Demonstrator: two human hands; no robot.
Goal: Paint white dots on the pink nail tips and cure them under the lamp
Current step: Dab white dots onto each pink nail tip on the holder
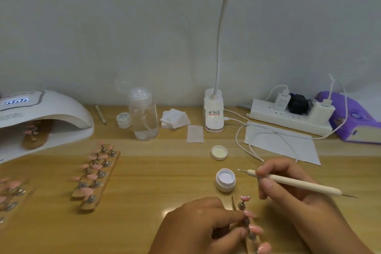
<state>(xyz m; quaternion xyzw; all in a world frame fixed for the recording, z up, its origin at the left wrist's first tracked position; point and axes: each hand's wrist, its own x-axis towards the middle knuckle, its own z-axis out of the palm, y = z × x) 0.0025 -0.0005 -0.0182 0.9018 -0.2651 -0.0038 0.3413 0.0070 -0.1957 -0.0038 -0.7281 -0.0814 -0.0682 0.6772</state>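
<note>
**Pink nail tips on a wooden strip, in hand, near edge of table**

1. Pink nail tips (256, 229), set on metal studs along a wooden strip (250, 242). The farthest tip (245, 198) bears white marks.
2. Left hand (202, 225): fingers curled round the strip, gripping it from the left.
3. Right hand (288, 189): pinches a cream dotting tool (292, 184) pen-fashion. Its white-loaded point is aimed left, above and just right of the jar, not touching it.
4. Open jar (225, 180) of white gel, just beyond the strip; its lid (219, 152) lies farther back, inside up.
5. Second strip (97, 173) of pink tips, left of centre on the table (148, 192); a third (10, 192) is blurred at the left edge.
6. Curing lamp (47, 109), far left, display lit, with another strip (34, 132) of tips inside.
7. Back row: stick (100, 114), closed small jar (123, 119), clear pump bottle (145, 115), cotton pads (174, 118), clip lamp (214, 113), power strip (288, 118) with chargers, paper sheet (288, 146), purple pack (358, 121).
</note>
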